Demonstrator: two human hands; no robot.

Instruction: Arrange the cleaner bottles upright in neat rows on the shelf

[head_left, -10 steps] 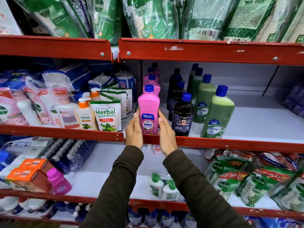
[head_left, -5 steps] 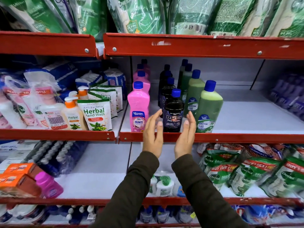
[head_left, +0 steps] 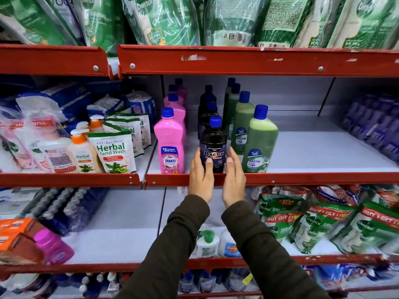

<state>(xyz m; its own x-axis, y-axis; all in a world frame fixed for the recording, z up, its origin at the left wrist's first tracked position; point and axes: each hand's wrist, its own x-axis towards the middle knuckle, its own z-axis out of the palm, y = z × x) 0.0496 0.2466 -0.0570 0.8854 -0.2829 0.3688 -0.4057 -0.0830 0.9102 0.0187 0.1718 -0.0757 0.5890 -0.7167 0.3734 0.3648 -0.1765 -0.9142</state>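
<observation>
Three rows of upright blue-capped cleaner bottles stand on the middle shelf point(head_left: 313, 179): pink, black and green. The front black Bactin bottle point(head_left: 213, 143) is at the shelf's front edge. My left hand point(head_left: 200, 178) presses against its left side with the thumb on the label. My right hand point(head_left: 234, 180) cups its right side, so the bottle is held between both hands. The front pink Shakti bottle point(head_left: 170, 143) stands just left of it, and the front green Bactin bottle point(head_left: 261, 143) stands just right, close to my right hand.
Herbal hand wash pouches point(head_left: 113, 154) and pump bottles point(head_left: 81, 152) fill the shelf section to the left. White shelf surface point(head_left: 323, 152) stretches right of the green row toward purple packs point(head_left: 375, 130). Green refill pouches hang above point(head_left: 172, 20) and lie below point(head_left: 313, 225).
Both hands left the front pink bottle, moved right, and closed in on the front black Bactin bottle. The camera view shifted slightly.
</observation>
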